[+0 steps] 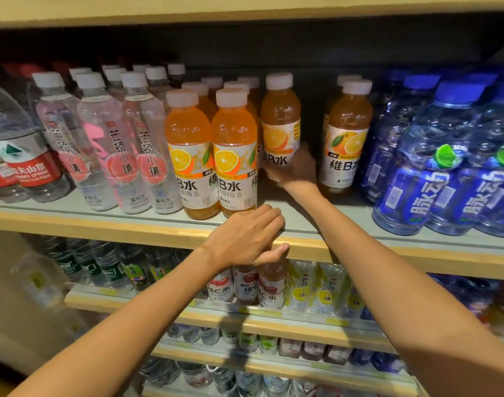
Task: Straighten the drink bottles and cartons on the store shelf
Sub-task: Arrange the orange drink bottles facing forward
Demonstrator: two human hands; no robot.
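Right hand (295,170) wraps round orange vitamin-B bottle (280,121).
Left hand (245,239) flat on shelf edge (101,224), fingers (269,217) pressed together.

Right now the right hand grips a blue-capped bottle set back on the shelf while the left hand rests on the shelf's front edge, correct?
Not quite. In the head view the right hand grips a white-capped orange drink bottle, not a blue-capped one. The rest holds: it is set back, and the left hand rests on the shelf's front edge.
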